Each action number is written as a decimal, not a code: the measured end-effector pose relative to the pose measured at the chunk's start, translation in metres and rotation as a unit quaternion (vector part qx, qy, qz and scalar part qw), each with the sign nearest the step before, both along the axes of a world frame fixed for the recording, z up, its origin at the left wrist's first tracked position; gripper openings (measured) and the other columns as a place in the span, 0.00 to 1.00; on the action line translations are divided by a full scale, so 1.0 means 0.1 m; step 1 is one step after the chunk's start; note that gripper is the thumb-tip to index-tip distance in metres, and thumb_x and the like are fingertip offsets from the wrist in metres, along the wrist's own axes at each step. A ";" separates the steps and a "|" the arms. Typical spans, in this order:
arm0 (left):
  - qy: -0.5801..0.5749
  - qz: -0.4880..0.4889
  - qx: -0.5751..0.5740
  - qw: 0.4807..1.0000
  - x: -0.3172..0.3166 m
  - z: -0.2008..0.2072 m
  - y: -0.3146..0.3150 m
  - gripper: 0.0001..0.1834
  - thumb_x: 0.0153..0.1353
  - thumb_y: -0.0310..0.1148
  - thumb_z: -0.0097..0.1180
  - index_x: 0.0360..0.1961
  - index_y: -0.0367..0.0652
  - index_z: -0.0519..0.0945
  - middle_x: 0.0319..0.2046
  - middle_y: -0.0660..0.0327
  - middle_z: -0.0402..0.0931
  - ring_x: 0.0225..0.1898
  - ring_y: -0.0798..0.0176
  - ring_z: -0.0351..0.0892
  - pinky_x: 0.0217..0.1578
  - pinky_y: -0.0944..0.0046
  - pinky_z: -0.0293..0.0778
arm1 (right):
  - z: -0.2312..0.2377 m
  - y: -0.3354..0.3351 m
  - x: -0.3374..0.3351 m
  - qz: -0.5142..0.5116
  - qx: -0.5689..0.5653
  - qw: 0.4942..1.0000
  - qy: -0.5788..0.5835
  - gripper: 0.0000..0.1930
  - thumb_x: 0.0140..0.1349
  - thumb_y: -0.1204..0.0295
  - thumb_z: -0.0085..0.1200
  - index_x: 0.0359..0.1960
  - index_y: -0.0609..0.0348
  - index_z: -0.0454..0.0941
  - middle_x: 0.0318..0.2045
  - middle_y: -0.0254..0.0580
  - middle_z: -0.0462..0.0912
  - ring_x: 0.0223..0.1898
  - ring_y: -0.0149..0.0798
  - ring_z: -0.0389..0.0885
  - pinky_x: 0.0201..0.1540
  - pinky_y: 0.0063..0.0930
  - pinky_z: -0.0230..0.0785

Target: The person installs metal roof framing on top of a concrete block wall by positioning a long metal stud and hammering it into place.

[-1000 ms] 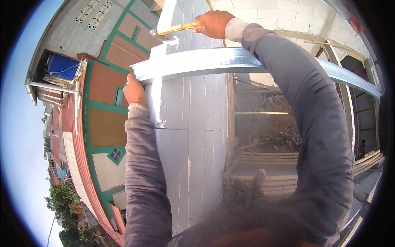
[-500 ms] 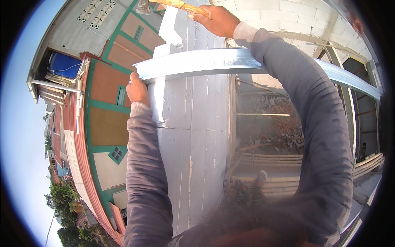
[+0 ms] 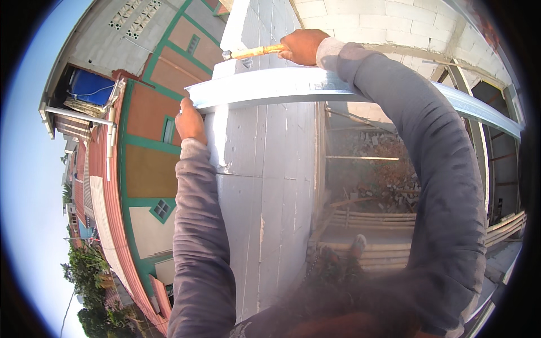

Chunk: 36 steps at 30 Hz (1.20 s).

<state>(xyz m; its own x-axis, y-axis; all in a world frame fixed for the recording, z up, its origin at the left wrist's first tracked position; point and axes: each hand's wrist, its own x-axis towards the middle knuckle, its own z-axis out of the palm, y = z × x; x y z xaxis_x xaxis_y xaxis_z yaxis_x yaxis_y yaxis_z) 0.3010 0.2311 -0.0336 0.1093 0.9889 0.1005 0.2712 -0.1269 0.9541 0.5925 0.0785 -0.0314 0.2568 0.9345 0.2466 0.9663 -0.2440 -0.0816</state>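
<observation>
Recess (image 3: 70,73) at ten o'clock holds a blue object (image 3: 92,89). Left hand (image 3: 190,122) grips metal channel (image 3: 265,85); right hand (image 3: 306,47) clasps wooden-handled tool (image 3: 253,52), now lower.

Left hand (image 3: 191,121): one. Right hand (image 3: 304,46): one; combined total, two. Dark sleeves (image 3: 203,242): two, one per arm. Hammer-type tool (image 3: 259,52): one, in the right hand. Metal channel (image 3: 270,84): one. Shoe (image 3: 359,243): one clearly distinguishable. Thin light stick (image 3: 360,158) across the opening: one. Perforated vent panels (image 3: 145,18): two, side by side. Diamond-shaped window (image 3: 161,210): one, with four panes. Small rectangular green-framed openings (image 3: 169,129): two. Olive-brown wall panel (image 3: 149,172): one. Blue tank-like container (image 3: 90,87): one. Bamboo poles (image 3: 389,254): several; exact quantity indeterminable owing to overlap and blur. Pale wall blocks (image 3: 360,21): many; exact quantity indeterminable.
</observation>
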 end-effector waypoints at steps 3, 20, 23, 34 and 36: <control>0.002 -0.004 0.006 1.000 -0.02 -0.02 0.03 0.26 0.62 0.48 0.47 0.26 0.30 0.76 0.21 0.62 0.71 0.25 0.65 0.67 0.29 0.61 0.64 | 0.09 0.08 -0.04 -0.016 0.024 1.000 -0.012 0.21 0.73 0.52 0.46 0.49 0.55 0.81 0.32 0.46 0.86 0.33 0.45 0.86 0.39 0.42 0.78; 0.026 0.001 -0.015 1.000 0.00 0.01 0.01 0.27 0.61 0.48 0.47 0.28 0.27 0.78 0.23 0.59 0.73 0.28 0.63 0.70 0.33 0.59 0.66 | 0.01 0.07 -0.15 -0.022 0.146 0.986 0.072 0.20 0.73 0.52 0.46 0.48 0.54 0.81 0.27 0.42 0.85 0.26 0.40 0.85 0.34 0.38 0.79; 0.036 0.018 -0.004 0.999 0.00 -0.01 0.00 0.28 0.61 0.49 0.47 0.30 0.27 0.78 0.25 0.57 0.75 0.29 0.62 0.71 0.34 0.59 0.68 | 0.00 0.08 -0.05 -0.013 -0.007 0.998 -0.063 0.19 0.73 0.54 0.47 0.48 0.54 0.82 0.28 0.43 0.85 0.30 0.45 0.85 0.36 0.41 0.78; 0.031 0.006 -0.001 0.999 0.00 -0.03 0.04 0.31 0.61 0.49 0.48 0.37 0.22 0.79 0.29 0.53 0.79 0.34 0.59 0.76 0.39 0.59 0.70 | -0.04 0.05 0.08 -0.034 0.026 0.997 -0.059 0.21 0.72 0.51 0.48 0.47 0.56 0.82 0.26 0.43 0.84 0.24 0.40 0.83 0.32 0.37 0.79; 0.033 0.014 0.002 0.999 -0.04 -0.04 0.04 0.31 0.61 0.49 0.48 0.37 0.21 0.79 0.29 0.52 0.79 0.35 0.58 0.77 0.40 0.58 0.71 | 0.08 0.09 0.02 -0.051 0.075 0.996 -0.021 0.22 0.72 0.50 0.48 0.47 0.56 0.81 0.26 0.44 0.84 0.24 0.39 0.83 0.32 0.36 0.79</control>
